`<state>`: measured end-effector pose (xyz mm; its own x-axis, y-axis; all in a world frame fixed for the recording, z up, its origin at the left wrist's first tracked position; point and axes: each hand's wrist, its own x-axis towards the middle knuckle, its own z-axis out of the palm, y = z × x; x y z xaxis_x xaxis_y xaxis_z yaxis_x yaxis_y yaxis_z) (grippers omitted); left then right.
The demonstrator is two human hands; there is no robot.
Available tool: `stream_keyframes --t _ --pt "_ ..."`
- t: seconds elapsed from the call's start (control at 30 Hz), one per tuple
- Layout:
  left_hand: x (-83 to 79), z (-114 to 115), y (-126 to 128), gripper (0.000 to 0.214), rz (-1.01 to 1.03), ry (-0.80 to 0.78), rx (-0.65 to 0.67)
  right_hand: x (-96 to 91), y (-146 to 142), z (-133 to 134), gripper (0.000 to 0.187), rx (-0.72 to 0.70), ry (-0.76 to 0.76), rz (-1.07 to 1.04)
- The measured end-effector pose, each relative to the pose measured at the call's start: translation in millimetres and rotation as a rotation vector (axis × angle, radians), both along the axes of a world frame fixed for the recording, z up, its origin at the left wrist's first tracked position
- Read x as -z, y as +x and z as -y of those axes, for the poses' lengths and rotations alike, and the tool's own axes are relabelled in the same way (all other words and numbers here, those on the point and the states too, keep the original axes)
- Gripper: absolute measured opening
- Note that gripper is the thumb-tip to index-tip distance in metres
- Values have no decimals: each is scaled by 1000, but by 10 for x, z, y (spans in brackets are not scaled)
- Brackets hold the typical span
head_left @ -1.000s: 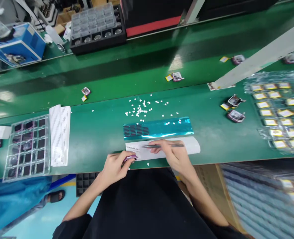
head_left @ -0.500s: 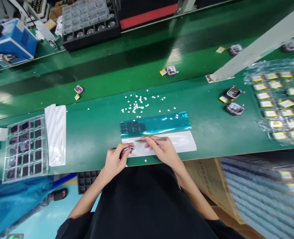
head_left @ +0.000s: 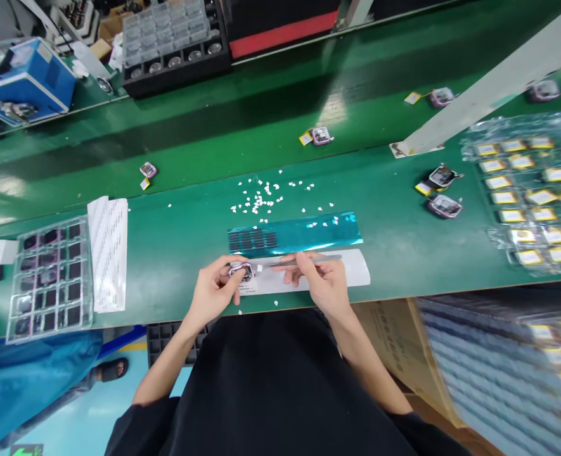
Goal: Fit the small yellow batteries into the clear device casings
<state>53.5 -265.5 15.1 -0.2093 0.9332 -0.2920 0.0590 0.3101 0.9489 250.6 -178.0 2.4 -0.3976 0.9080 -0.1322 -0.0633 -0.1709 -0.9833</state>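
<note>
My left hand (head_left: pixel 217 284) grips a small purple-rimmed device casing (head_left: pixel 242 272), its open side with the inner parts facing up. Closed round a pair of metal tweezers (head_left: pixel 303 260), my right hand (head_left: pixel 322 278) keeps their tips pointing left. A small white piece (head_left: pixel 260 268) is at the tips, close to the casing's right edge. Beneath both hands lies a white backing sheet (head_left: pixel 354 269) with print at its left end. Behind it is a blue film strip (head_left: pixel 309 235) bearing rows of dark pieces on its left half. Small white bits (head_left: pixel 261 201) are scattered beyond the film.
A clear tray (head_left: pixel 52 278) of casings and paper strips (head_left: pixel 109 253) lie to the left. On the right are opened casings (head_left: pixel 445 206), a white post (head_left: pixel 489 82) and plastic trays of yellow-edged batteries (head_left: pixel 513 197). Other casings (head_left: pixel 321 135) rest on the green ledge behind.
My left hand has turned the casing so its inside faces up. My right hand has moved right with the tweezers, and a white piece now shows at their tips.
</note>
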Motion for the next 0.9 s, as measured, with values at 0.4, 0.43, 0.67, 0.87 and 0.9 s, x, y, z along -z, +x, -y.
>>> stream_keyframes --t 0.4,0.43,0.67,0.87,0.9 --pt "-119 65 185 49 341 31 180 -209 -121 192 54 20 43 -28" --pt "-112 67 193 49 332 30 175 -199 -123 198 55 29 33 -18" --pt "-111 65 199 49 314 11 161 -155 -131 207 58 53 29 50" --pt "-114 70 199 47 323 4 143 -141 -143 207 54 36 57 35" --pt "-110 70 198 47 326 1 141 -138 -144 210 54 30 62 38"
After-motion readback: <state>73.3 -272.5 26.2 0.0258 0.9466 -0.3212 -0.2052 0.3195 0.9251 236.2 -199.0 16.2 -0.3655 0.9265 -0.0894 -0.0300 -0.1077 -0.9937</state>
